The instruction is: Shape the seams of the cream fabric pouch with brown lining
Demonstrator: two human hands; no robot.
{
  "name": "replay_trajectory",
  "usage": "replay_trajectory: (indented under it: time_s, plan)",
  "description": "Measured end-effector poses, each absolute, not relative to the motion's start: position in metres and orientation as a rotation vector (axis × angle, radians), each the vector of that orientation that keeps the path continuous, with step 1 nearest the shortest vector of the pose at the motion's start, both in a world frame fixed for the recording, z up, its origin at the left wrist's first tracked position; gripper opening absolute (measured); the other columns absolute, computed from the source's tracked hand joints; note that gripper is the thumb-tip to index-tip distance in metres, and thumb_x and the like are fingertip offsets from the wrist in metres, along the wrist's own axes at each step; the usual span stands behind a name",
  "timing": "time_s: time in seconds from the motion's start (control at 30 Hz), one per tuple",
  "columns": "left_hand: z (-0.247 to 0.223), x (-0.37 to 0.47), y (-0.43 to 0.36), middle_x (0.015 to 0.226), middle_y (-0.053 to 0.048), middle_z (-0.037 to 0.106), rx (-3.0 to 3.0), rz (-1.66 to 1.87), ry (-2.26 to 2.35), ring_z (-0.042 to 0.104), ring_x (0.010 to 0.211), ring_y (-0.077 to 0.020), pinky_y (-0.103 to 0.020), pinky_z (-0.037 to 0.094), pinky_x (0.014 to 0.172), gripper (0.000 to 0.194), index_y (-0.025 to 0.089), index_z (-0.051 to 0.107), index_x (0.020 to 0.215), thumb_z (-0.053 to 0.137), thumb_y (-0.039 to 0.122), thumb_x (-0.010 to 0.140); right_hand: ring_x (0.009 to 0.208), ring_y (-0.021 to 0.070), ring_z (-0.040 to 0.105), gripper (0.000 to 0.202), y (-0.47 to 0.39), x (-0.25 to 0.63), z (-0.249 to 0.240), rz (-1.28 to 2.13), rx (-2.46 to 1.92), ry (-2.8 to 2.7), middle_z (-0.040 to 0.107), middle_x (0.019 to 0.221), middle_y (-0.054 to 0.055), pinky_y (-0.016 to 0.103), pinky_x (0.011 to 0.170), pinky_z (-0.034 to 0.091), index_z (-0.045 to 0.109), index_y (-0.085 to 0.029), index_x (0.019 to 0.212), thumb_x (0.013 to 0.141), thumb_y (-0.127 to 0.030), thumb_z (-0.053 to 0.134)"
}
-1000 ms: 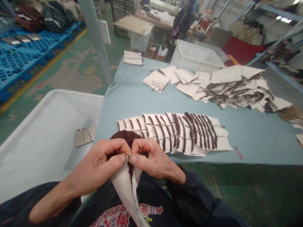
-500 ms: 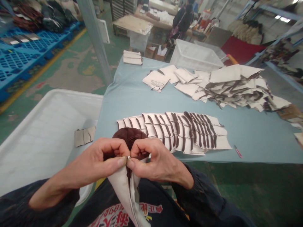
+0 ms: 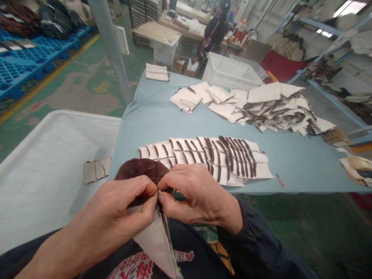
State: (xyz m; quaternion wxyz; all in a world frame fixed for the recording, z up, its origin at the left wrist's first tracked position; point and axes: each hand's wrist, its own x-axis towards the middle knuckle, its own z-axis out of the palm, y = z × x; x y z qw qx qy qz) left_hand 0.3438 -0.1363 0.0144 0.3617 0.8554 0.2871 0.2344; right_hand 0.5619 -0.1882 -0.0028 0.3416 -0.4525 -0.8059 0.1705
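Note:
A white and dark brown fabric piece [image 3: 155, 238] hangs down in front of my chest, its brown part [image 3: 139, 169] bunched behind my fingers. My left hand [image 3: 128, 207] pinches its edge between thumb and forefinger. Right beside it, with the fingertips nearly touching, my right hand [image 3: 193, 195] pinches the same edge. Just beyond the hands, a row of overlapping white pieces with brown strips [image 3: 203, 155] lies on the blue-covered table.
Glasses [image 3: 187, 104] rest on loose white pieces near a large heap [image 3: 279, 106]. A pink tool [image 3: 280, 181] lies near the table's front edge. A white bin [image 3: 35, 155] is at the left, with a beige piece [image 3: 97, 170]. A person [image 3: 216, 29] is far back.
My left forearm reaches further in, and more of the brown part shows left of the pinch. The table and surroundings have shifted slightly left in view. Both hands keep pinching the fabric.

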Motion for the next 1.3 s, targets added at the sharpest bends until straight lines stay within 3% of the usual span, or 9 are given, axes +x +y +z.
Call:
replay_trajectory:
  time_s: [0.17, 0.43, 0.57, 0.67, 0.83, 1.07, 1.3]
  plan:
    - [0.009, 0.339, -0.138, 0.062, 0.005, 0.071, 2.182, 0.579, 0.728, 0.057, 0.050, -0.0100, -0.023, 0.038, 0.047, 0.027, 0.024, 0.074, 0.077, 0.057, 0.022, 0.098, 0.062, 0.0159, 0.065, 0.020, -0.192, 0.558, 0.001, 0.486, -1.255, -2.119, 0.076, 0.069, 0.002, 0.029, 0.060, 0.041, 0.075, -0.022, 0.081, 0.094, -0.019, 0.060]
    - [-0.007, 0.331, -0.148, 0.061, 0.005, 0.061, 1.853, 0.592, 0.848, 0.053, 0.054, -0.0112, -0.021, 0.039, 0.050, 0.029, 0.022, 0.066, 0.070, 0.058, 0.031, 0.096, 0.062, 0.0162, 0.063, 0.023, -0.201, 0.542, -0.011, 0.348, -1.327, -2.125, 0.075, 0.070, 0.002, 0.032, 0.063, 0.038, 0.073, -0.022, 0.084, 0.096, -0.015, 0.056]
    - [-0.011, 0.330, -0.147, 0.059, 0.005, 0.056, 1.572, 0.474, 0.858, 0.048, 0.052, -0.0115, -0.021, 0.036, 0.047, 0.030, 0.021, 0.065, 0.071, 0.065, 0.044, 0.091, 0.064, 0.0142, 0.061, 0.025, -0.201, 0.539, -0.017, 0.605, -1.214, -1.980, 0.071, 0.071, -0.001, 0.029, 0.067, 0.044, 0.068, -0.022, 0.082, 0.099, -0.011, 0.053]
    - [-0.011, 0.328, -0.147, 0.060, 0.004, 0.056, 1.528, 0.460, 0.871, 0.047, 0.053, -0.0114, -0.021, 0.036, 0.047, 0.030, 0.021, 0.066, 0.072, 0.069, 0.045, 0.089, 0.068, 0.0136, 0.063, 0.026, -0.202, 0.541, -0.015, 0.747, -1.184, -1.912, 0.072, 0.076, -0.001, 0.026, 0.069, 0.048, 0.067, -0.022, 0.085, 0.105, -0.016, 0.053]
    - [-0.003, 0.323, -0.156, 0.065, 0.003, 0.057, 1.612, 0.512, 0.915, 0.047, 0.058, -0.0125, -0.023, 0.036, 0.051, 0.029, 0.022, 0.068, 0.074, 0.068, 0.043, 0.094, 0.091, 0.0186, 0.076, 0.011, -0.206, 0.543, -0.011, 0.569, -1.115, -1.817, 0.083, 0.099, 0.004, 0.032, 0.087, 0.060, 0.071, -0.024, 0.101, 0.102, -0.017, 0.062]
    - [-0.004, 0.325, -0.157, 0.068, 0.001, 0.061, 1.718, 0.428, 0.903, 0.055, 0.064, -0.0151, -0.024, 0.043, 0.057, 0.032, 0.021, 0.068, 0.076, 0.062, 0.043, 0.098, 0.065, 0.0121, 0.069, 0.006, -0.215, 0.536, -0.025, 0.496, -1.142, -1.810, 0.078, 0.078, -0.002, 0.023, 0.064, 0.053, 0.071, -0.022, 0.093, 0.092, -0.016, 0.073]
    - [-0.024, 0.329, -0.156, 0.067, 0.003, 0.062, 1.816, 0.484, 0.846, 0.054, 0.061, -0.0129, -0.022, 0.041, 0.055, 0.023, 0.022, 0.067, 0.075, 0.061, 0.030, 0.095, 0.066, 0.0112, 0.073, 0.009, -0.217, 0.544, -0.033, 0.643, -1.176, -1.810, 0.083, 0.081, 0.000, 0.020, 0.064, 0.056, 0.076, -0.020, 0.095, 0.102, -0.017, 0.071]
